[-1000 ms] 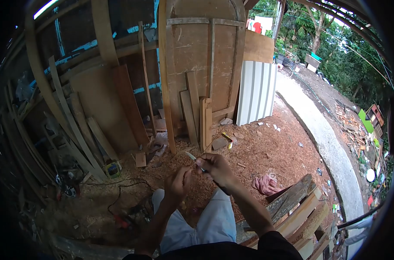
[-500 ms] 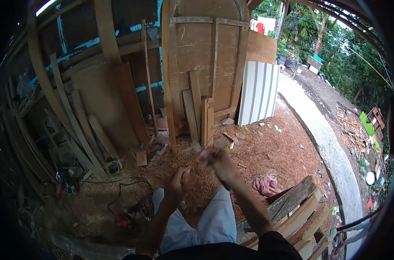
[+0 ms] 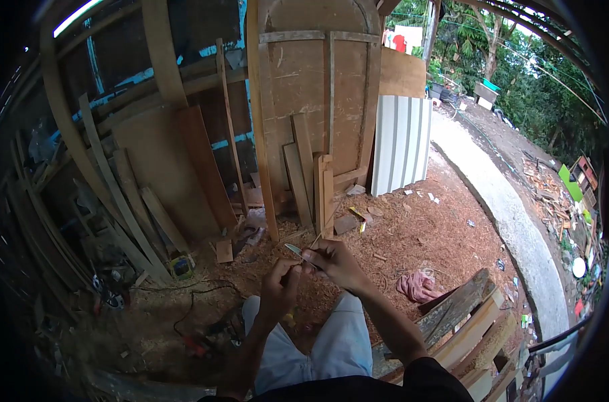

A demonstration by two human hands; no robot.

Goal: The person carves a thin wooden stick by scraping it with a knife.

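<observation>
My right hand [image 3: 336, 262] is closed around a small knife [image 3: 292, 248], whose pale blade points up and to the left; its handle is hidden in my fingers. Close beside it, my left hand [image 3: 281, 288] is pinched on a thin wooden stick [image 3: 318, 237]. Only the stick's far tip shows clearly, past my right fingers. Both hands meet in front of my knees, above ground strewn with wood shavings.
Planks [image 3: 297, 181] lean on a wooden door panel [image 3: 294, 87] ahead, beside a white corrugated sheet [image 3: 401, 144]. Stacked boards [image 3: 462, 328] lie at my right, near a pink cloth [image 3: 418, 286]. A power tool [image 3: 196, 345] with a cord rests at my left.
My right hand, blurred before and further from the left, has come down close to it. The knife blade now shows clearly, and the stick between the hands is mostly covered.
</observation>
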